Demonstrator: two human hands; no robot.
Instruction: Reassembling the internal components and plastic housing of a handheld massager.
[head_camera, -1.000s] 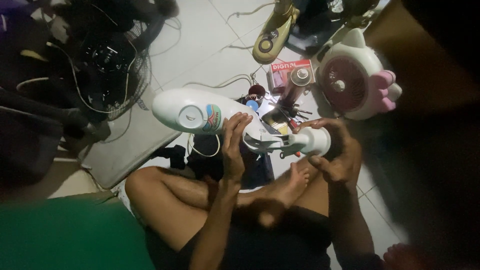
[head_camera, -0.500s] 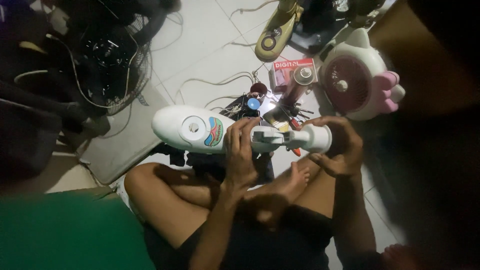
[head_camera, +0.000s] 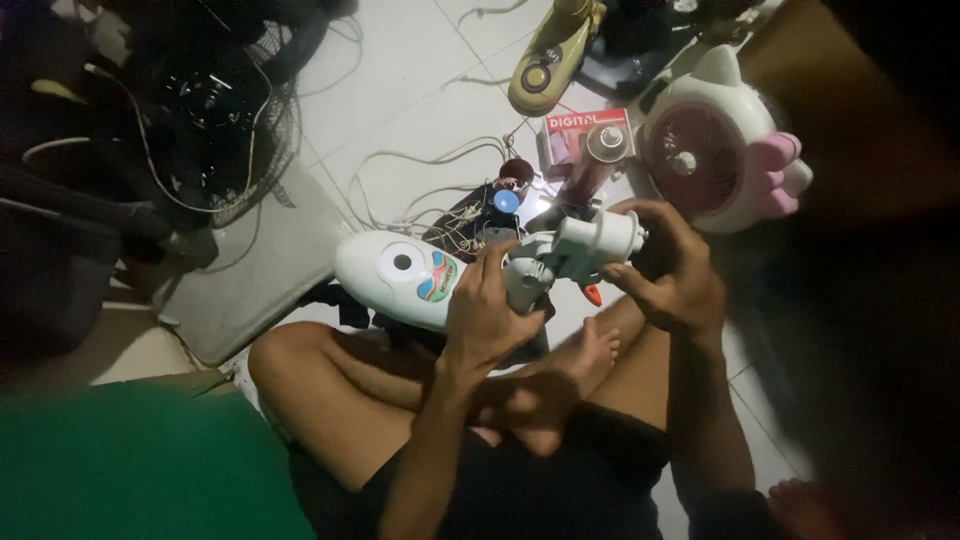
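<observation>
I sit cross-legged on a tiled floor. My left hand (head_camera: 487, 312) grips the middle of a white fan body (head_camera: 405, 275), an oval housing with a round dial and a coloured sticker. My right hand (head_camera: 668, 268) is closed around the white cylindrical end (head_camera: 600, 238) of the same fan body, holding it level above my knees. A tangle of wires (head_camera: 470, 225) and a small blue part (head_camera: 507, 201) lie just behind it.
A small white and pink fan (head_camera: 715, 155) stands at the right. A red box (head_camera: 585, 132) and a yellow-green appliance (head_camera: 550, 55) lie beyond. A black fan grille with cables (head_camera: 215, 120) fills the upper left. A green cloth (head_camera: 140, 465) is at lower left.
The fan body has swung from tilted to roughly level and come closer to me. My left hand has shifted from its underside to wrap around its middle; my right hand stays on the cylindrical end.
</observation>
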